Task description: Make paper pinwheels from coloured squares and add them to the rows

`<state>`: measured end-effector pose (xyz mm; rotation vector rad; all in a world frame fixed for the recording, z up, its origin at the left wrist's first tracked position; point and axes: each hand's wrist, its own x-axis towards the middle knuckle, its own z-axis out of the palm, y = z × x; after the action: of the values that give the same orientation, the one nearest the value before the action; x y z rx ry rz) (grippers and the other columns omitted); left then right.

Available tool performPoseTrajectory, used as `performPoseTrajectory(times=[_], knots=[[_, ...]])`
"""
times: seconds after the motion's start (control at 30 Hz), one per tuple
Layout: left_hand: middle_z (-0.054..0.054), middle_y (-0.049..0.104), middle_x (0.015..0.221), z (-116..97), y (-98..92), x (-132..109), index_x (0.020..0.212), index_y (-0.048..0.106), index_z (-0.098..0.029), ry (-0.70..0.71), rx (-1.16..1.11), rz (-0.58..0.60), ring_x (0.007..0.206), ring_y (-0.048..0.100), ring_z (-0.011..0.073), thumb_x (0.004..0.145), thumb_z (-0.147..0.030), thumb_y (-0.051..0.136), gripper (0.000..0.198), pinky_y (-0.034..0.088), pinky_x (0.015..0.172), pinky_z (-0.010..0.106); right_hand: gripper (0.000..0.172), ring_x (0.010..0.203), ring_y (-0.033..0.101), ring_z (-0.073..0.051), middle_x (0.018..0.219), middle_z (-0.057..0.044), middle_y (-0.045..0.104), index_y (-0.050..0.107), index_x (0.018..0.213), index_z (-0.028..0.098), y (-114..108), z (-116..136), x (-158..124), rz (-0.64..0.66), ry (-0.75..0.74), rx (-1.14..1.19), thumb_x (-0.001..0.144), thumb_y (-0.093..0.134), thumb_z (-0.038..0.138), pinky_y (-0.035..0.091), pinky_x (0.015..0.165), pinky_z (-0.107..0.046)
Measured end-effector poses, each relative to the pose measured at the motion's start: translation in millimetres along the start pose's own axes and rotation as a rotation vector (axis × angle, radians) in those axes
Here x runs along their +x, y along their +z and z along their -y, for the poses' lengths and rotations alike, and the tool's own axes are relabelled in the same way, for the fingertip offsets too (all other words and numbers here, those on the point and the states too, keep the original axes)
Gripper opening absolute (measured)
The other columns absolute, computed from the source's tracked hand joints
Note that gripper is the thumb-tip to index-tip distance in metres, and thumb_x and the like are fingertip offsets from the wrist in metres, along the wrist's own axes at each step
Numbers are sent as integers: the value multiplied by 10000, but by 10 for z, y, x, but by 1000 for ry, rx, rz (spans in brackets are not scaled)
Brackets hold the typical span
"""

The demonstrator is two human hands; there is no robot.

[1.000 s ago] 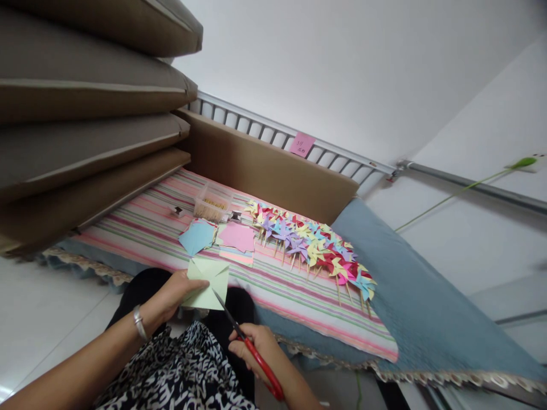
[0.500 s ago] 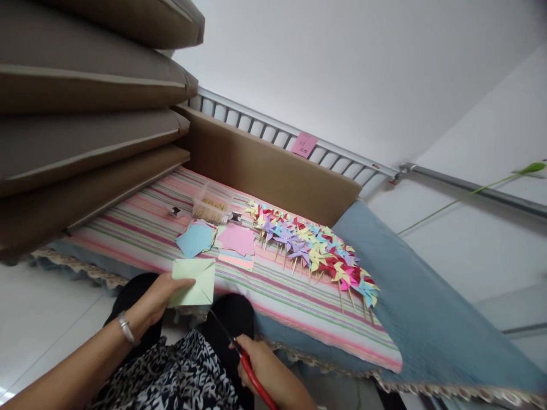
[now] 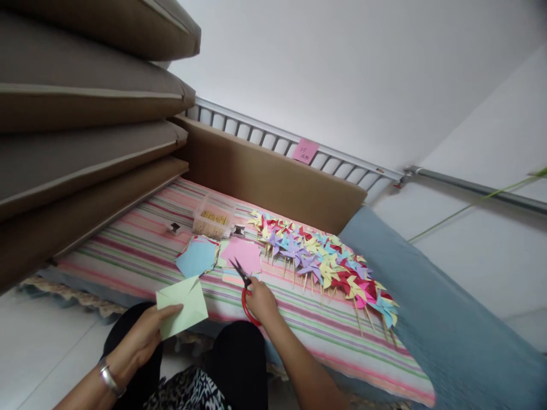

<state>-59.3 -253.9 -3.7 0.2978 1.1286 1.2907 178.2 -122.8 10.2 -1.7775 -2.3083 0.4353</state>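
Pinched in my left hand is a square of light green paper with cuts and creases running in from its corners, thumb on top. My right hand grips red-handled scissors above the striped cloth, blades parted slightly and pointing up-left over the pink paper sheets. Left of those lies a stack of paper topped by a blue sheet. Many finished paper pinwheels in mixed colours lie in a bunch on the right, their wooden sticks toward me.
A clear plastic box of small gold-coloured pieces stands behind the paper stacks, with black binder clips nearby. Thick folded cushions rise at the left. Behind the striped cloth run a brown board and a white rail with a pink note.
My right hand has swung the scissors from beside my lap up over the cloth by the pink sheets. The green paper has shifted down-left and turned in my left hand.
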Motion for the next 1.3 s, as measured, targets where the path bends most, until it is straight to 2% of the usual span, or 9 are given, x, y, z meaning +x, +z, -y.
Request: performPoseTrajectory(times=[0.13, 0.27, 0.43, 0.57, 0.73, 0.9, 1.03, 1.2, 1.3], knots=[[114, 753, 797, -100, 1, -51, 856, 686, -104, 1, -44, -11, 701, 698, 240, 621, -209, 756, 266, 543, 666, 295, 481, 1050, 572, -292, 1123, -184, 609, 518, 1250, 144, 20, 106, 414, -4, 29, 13, 769, 530, 121, 396, 855, -357], [117, 752, 849, -183, 12, -84, 924, 686, -101, 23, -61, -7, 744, 696, 245, 624, -216, 753, 329, 534, 705, 305, 469, 1190, 472, -309, 1220, -202, 561, 561, 1207, 107, -3, 212, 534, 39, 19, 153, 738, 576, 111, 329, 976, -393], [117, 749, 877, -197, 138, -63, 1004, 673, -90, 43, -1, 63, 758, 687, 242, 645, -240, 740, 395, 516, 723, 310, 359, 990, 621, -223, 1061, -137, 663, 607, 1126, 116, -44, 482, 218, 189, -5, 551, 857, 501, 329, 457, 858, -337], [116, 748, 865, -163, 317, -69, 1028, 675, -95, 51, 75, 127, 765, 677, 258, 630, -263, 742, 437, 505, 719, 332, 504, 857, 669, -187, 981, -105, 693, 611, 1095, 137, -61, 633, -88, 301, -7, 854, 877, 400, 540, 515, 713, -300], [92, 740, 736, -128, 417, -108, 842, 719, -99, 88, 281, 119, 688, 652, 240, 579, -293, 752, 328, 482, 663, 311, 494, 968, 620, -215, 1029, -88, 666, 591, 1132, 175, -204, 633, -242, 154, 3, 1038, 750, 628, 485, 487, 805, -340], [18, 661, 568, -35, 348, -73, 637, 667, -137, 224, 553, 153, 527, 551, 165, 611, -269, 679, 135, 407, 548, 253, 322, 1019, 580, -221, 1051, -70, 652, 660, 1031, 184, -506, 826, -401, 41, -274, 676, 711, 676, 222, 427, 915, -367], [-14, 577, 523, 0, 293, -80, 574, 605, -159, 409, 842, 130, 509, 476, 145, 677, -243, 590, 135, 327, 509, 235, 288, 1003, 568, -215, 1014, -56, 658, 677, 1006, 192, -634, 1024, -559, -22, -445, 376, 726, 647, 128, 419, 910, -349], [-14, 572, 543, -56, 304, -172, 574, 592, -173, 467, 936, 103, 540, 474, 157, 680, -234, 568, 124, 317, 529, 237, 286, 952, 588, -216, 1006, -61, 655, 678, 1028, 193, -653, 1123, -687, 28, -428, 236, 755, 626, 125, 449, 842, -324], [-12, 585, 548, -80, 325, -229, 555, 603, -177, 396, 829, 116, 557, 482, 163, 647, -227, 604, 105, 337, 552, 237, 281, 975, 575, -231, 998, -67, 657, 684, 1015, 192, -654, 1128, -733, 13, -430, 215, 745, 638, 130, 442, 849, -333]])
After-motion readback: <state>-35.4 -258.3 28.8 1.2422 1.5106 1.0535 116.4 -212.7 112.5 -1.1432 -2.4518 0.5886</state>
